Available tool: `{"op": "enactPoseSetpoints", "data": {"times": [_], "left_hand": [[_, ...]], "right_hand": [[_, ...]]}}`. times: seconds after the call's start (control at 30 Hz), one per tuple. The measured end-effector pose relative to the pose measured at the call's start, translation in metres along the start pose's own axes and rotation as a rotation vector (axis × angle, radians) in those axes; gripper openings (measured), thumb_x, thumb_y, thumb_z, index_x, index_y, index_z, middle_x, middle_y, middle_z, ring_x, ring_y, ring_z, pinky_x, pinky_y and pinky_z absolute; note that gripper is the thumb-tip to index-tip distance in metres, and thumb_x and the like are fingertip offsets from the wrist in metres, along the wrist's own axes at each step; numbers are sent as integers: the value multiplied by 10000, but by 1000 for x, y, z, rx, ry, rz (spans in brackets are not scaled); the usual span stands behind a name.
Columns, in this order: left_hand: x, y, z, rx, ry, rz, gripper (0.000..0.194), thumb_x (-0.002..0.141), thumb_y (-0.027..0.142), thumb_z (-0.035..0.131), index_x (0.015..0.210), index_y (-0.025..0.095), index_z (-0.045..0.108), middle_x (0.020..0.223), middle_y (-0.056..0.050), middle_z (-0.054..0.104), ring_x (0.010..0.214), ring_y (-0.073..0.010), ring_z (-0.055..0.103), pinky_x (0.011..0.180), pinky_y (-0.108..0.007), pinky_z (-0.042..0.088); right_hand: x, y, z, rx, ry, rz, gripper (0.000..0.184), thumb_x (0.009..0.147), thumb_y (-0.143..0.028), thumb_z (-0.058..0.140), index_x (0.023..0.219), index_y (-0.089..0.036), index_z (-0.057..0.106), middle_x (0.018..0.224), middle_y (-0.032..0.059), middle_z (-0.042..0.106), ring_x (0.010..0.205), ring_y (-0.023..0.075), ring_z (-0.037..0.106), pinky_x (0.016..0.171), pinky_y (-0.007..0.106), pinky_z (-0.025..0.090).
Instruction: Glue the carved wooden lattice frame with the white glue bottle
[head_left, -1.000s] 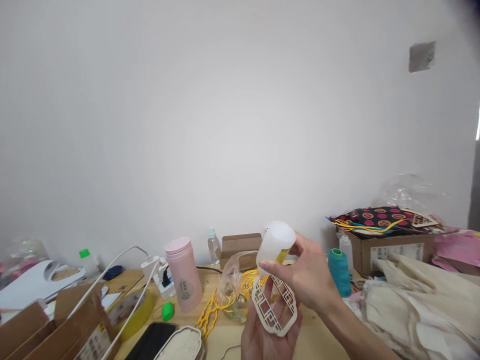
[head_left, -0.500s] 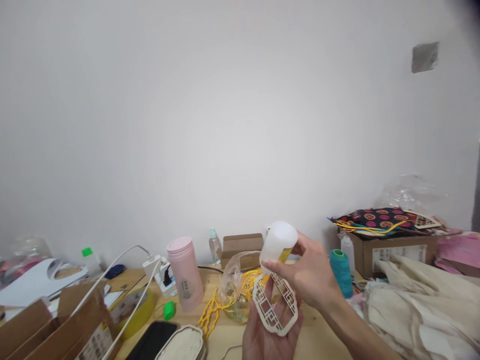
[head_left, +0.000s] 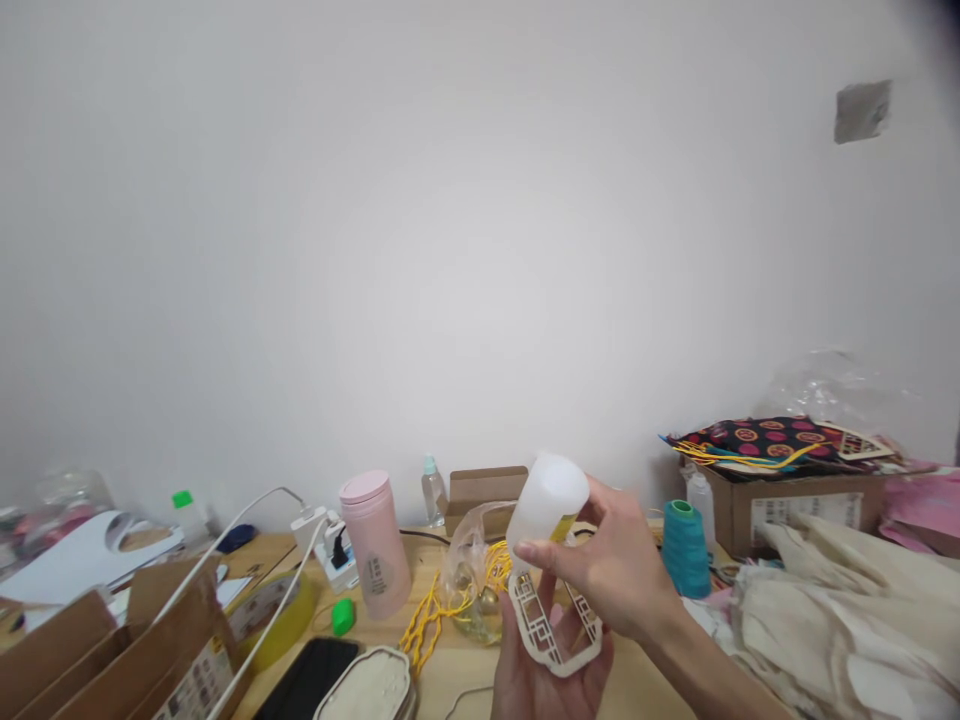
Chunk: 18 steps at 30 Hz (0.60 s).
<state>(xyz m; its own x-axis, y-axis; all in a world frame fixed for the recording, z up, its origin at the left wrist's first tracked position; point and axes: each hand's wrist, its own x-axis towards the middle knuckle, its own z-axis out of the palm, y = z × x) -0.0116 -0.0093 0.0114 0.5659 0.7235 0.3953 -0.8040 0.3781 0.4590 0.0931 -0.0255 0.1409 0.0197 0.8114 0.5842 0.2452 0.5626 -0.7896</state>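
My right hand (head_left: 619,575) is wrapped round a white plastic bottle (head_left: 546,498), tipped with its base up and its yellow label toward my palm. Just below it, my left hand (head_left: 540,685) cradles a pale wooden lattice cut-out (head_left: 551,625) in its palm, fingers curled under it. The bottle's lower end points down at the top of the cut-out; its nozzle is hidden behind my fingers. Both hands hover over the near edge of the wooden table (head_left: 450,665).
On the table stand a pink tumbler (head_left: 374,546), a teal thread spool (head_left: 684,549), a plastic bag with yellow cords (head_left: 465,590), a small clear bottle (head_left: 433,491), a power strip with white cables (head_left: 330,545), and a black phone (head_left: 306,680). Cardboard boxes (head_left: 135,650) lie left, cream cloth (head_left: 840,620) right.
The bottle in my right hand has tipped a little further left and down toward the cut-out. The view has shifted slightly; my left hand keeps the cut-out in place.
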Motion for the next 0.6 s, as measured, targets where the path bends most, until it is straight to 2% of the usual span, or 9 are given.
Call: {"op": "enactPoseSetpoints", "data": {"times": [0.23, 0.33, 0.43, 0.6], "left_hand": [[1, 1, 8, -25, -39, -30, 480, 755, 544, 406, 1118, 267, 555, 1140, -60, 602, 1054, -213, 529, 895, -290, 361], [1, 1, 12, -55, -20, -41, 503, 733, 579, 406, 1092, 270, 577, 1104, -53, 626, 1024, -205, 551, 886, -275, 365], [0, 1, 13, -22, 8, -59, 525, 699, 593, 445, 1086, 267, 583, 1098, -52, 630, 1025, -235, 548, 853, -289, 389], [1, 1, 14, -38, 22, -38, 509, 719, 580, 424, 1075, 259, 591, 1078, -58, 641, 995, -208, 568, 859, -278, 383]], "right_hand": [[1, 2, -1, 67, 27, 42, 278, 567, -237, 711, 812, -151, 611, 686, 15, 669, 659, 197, 615, 558, 262, 487], [1, 1, -1, 66, 28, 32, 278, 567, -239, 708, 816, -156, 615, 701, 20, 673, 686, 216, 623, 587, 288, 499], [1, 1, -1, 92, 53, 39, 269, 560, -253, 710, 799, -163, 624, 724, 30, 680, 706, 235, 631, 597, 312, 509], [1, 2, -1, 65, 11, 29, 225, 558, -219, 710, 756, -162, 620, 649, 8, 668, 636, 207, 624, 544, 275, 494]]}}
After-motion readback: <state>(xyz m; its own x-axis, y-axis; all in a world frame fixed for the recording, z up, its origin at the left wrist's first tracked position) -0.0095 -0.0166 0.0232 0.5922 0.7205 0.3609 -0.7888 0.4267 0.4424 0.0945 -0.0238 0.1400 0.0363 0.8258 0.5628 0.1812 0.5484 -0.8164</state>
